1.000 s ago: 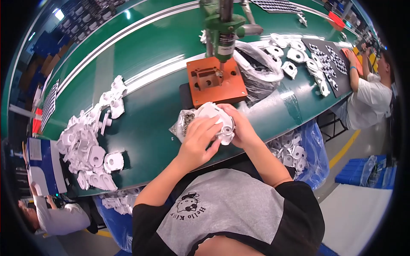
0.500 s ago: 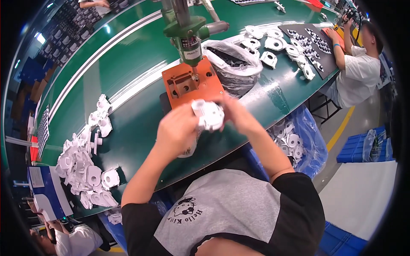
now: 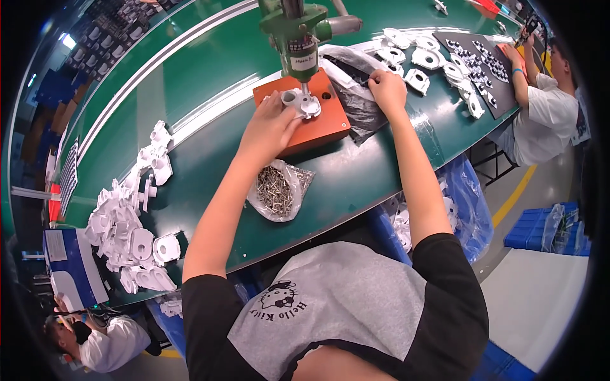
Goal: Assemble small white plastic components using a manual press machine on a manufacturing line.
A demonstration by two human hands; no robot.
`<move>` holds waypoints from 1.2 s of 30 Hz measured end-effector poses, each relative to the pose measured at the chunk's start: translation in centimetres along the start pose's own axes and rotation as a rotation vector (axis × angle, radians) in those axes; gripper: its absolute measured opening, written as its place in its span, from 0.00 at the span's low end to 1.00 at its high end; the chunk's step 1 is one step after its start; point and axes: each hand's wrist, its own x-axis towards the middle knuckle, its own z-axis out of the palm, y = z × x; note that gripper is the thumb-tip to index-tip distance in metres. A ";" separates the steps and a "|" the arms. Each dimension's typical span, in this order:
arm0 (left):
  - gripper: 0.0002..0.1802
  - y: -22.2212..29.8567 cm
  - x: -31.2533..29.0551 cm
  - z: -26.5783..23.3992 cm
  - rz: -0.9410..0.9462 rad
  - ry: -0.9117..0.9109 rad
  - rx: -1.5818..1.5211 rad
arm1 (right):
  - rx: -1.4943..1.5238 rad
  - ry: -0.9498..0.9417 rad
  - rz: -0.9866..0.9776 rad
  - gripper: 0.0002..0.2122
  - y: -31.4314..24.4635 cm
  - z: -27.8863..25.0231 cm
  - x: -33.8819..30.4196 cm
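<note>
Fingers of the left hand (image 3: 270,128) grip the white part (image 3: 310,109), which sits on the orange block (image 3: 329,127) just below the green press (image 3: 301,51), at the far middle of the bench (image 3: 197,171). The right hand (image 3: 389,92) bends its fingers at the plastic bag (image 3: 360,114) to the right, and I can't tell whether they pinch anything. I'd hold the part flat and square, fingertips clear of the press, without dragging the bag.
</note>
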 end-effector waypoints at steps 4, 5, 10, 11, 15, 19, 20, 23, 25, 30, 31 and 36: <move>0.09 0.1 0.2 -0.3 -0.049 -0.110 -0.058 | -0.008 0.095 -0.038 0.06 0.1 0.3 -0.4; 0.09 0.2 0.2 -0.3 -0.052 -0.104 -0.058 | -0.010 0.096 -0.045 0.06 0.0 0.2 -0.5; 0.10 0.1 -0.5 0.4 0.010 -0.142 0.060 | 0.049 0.206 -0.042 0.07 0.1 0.1 -0.6; 0.10 0.0 -0.7 0.7 0.001 -0.137 0.064 | 0.088 0.206 -0.011 0.05 -0.8 -0.4 -0.7; 0.10 -0.1 -0.9 1.1 -0.038 -0.062 -0.039 | 0.588 0.150 -0.127 0.05 -4.2 -1.3 -1.7; 0.09 -0.2 -1.2 1.1 -0.071 -0.020 -0.117 | 0.795 -0.002 -0.114 0.06 -8.7 -3.1 -2.9; 0.09 -0.2 -1.2 1.2 -0.070 -0.019 -0.118 | 0.802 -0.013 -0.128 0.07 -9.3 -3.4 -3.1; 0.09 -0.1 -1.2 1.2 -0.083 0.026 -0.125 | 0.813 -0.024 -0.134 0.07 -9.9 -3.3 -3.9; 0.09 0.0 -1.1 1.0 -0.071 0.034 -0.142 | 0.832 -0.048 -0.132 0.06 -9.6 -2.5 -4.4; 0.10 0.1 -0.4 0.7 -0.067 -0.061 -0.113 | 0.855 -0.034 -0.083 0.06 -10.0 -2.7 -4.7; 0.10 0.1 -0.4 0.7 -0.072 -0.105 -0.106 | 0.885 -0.044 -0.101 0.06 -10.0 -2.6 -4.7; 0.17 0.7 -0.5 -0.3 -0.004 -0.153 0.003 | 0.972 -0.149 -0.093 0.07 -10.3 -3.4 -4.5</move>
